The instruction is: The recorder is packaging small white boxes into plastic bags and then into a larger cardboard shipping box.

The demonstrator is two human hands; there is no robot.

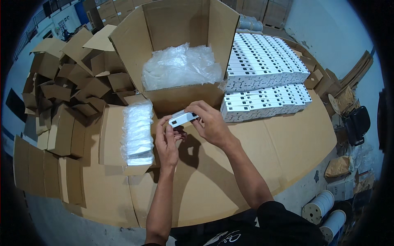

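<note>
A small white box (183, 118) with a dark square on its end is held between my two hands, above the cardboard-covered table. The fingers of my left hand (167, 141) close round its left end. My right hand (210, 123) grips its right end from above. Just left of my hands, an open carton (111, 135) holds a row of bubble-wrapped white packs (138, 133). Behind them stands a tall open carton (180, 97) with clear plastic bags (182, 67) inside. To the right, many similar white boxes (264, 65) are stacked in two tiers.
A heap of open brown cartons (78, 78) fills the left side. Cardboard sheeting (246, 164) covers the table, its curved edge on the right. Cable spools (318, 207) and a black chair (357, 125) stand on the floor at right.
</note>
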